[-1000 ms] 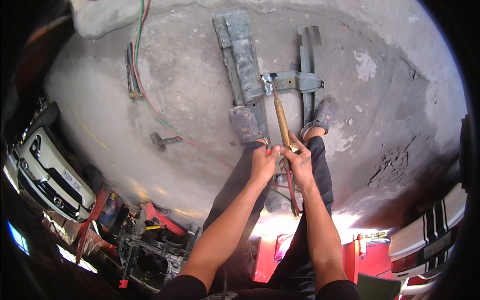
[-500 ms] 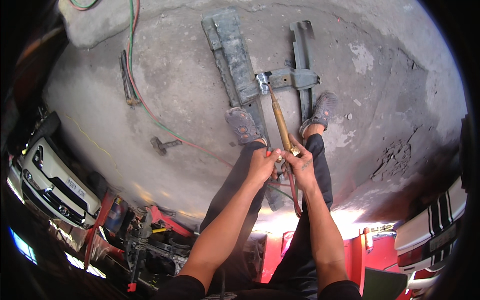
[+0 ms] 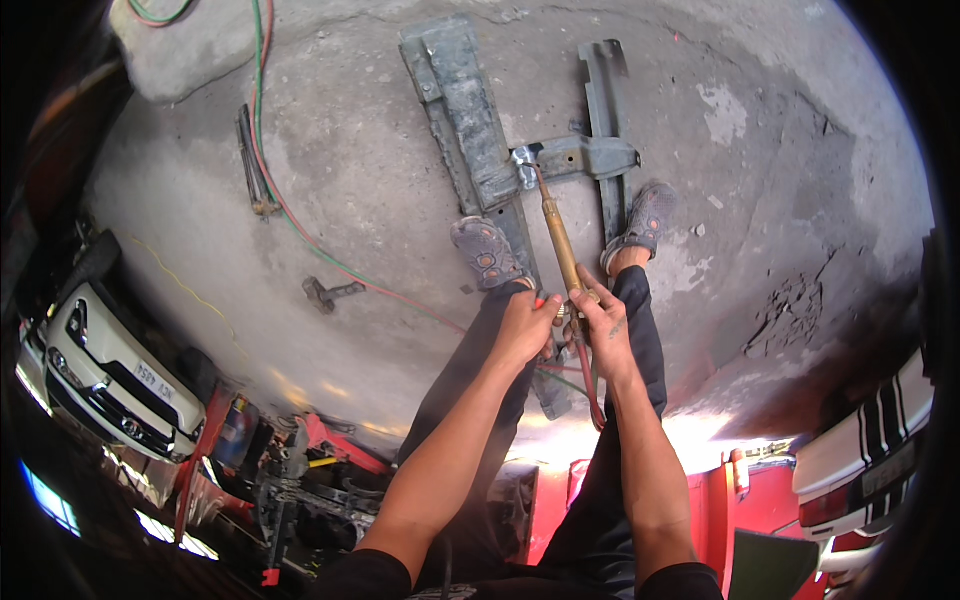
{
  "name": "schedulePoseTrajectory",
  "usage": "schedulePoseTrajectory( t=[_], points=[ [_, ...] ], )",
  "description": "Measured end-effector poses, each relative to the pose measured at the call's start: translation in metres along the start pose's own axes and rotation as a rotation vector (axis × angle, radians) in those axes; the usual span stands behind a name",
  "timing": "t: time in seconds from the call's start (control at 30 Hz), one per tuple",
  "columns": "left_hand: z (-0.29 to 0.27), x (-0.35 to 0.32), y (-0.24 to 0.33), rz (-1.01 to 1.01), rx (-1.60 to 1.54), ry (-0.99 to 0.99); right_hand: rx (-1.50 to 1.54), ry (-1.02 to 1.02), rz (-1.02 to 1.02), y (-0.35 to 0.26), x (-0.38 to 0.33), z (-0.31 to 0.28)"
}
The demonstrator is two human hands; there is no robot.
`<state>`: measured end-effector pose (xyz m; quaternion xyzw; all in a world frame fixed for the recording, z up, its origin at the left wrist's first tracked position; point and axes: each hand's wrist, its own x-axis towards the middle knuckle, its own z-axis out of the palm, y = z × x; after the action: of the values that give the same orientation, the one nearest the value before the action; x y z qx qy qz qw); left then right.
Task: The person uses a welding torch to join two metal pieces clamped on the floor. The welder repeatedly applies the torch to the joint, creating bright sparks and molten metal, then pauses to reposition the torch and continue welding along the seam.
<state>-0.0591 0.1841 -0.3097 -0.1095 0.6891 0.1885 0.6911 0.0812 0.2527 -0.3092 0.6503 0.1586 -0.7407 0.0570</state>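
My right hand is wrapped round the rear of a long brass gas torch, thumb lying along it. The torch tip points away from me, at a shiny bare-metal patch on a grey steel frame part; I cannot tell whether it touches. Close beside, my left hand is closed on a small orange-red object, mostly hidden by the fingers. A red hose runs from the torch's rear end. Across the frame part lies a steel crosspiece, meeting a narrower steel rail.
My shod feet stand on either side of the metal. Left on the concrete lie a hammer, a dark long tool and paired red and green hoses. A white vehicle front stands far left, a striped car at lower right.
My right thumb and fingers have shifted slightly at the torch's rear, covering more of the brass fitting there. The left hand and the metal parts stay almost in place.
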Motion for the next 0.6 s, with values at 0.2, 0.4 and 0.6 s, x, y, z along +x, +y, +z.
schedulePoseTrajectory(
  t=[0.2,0.4,0.6],
  points=[
    [-0.002,0.001,0.009,0.008,0.106,-0.013,-0.028,0.035,0.002,0.001,0.001,0.001],
    [-0.005,-0.001,0.017,-0.029,0.159,-0.036,-0.061,0.039,-0.003,0.003,0.002,0.002],
    [-0.003,-0.004,0.024,-0.024,0.219,-0.035,-0.053,0.037,-0.008,0.003,0.004,0.002]
  ],
)
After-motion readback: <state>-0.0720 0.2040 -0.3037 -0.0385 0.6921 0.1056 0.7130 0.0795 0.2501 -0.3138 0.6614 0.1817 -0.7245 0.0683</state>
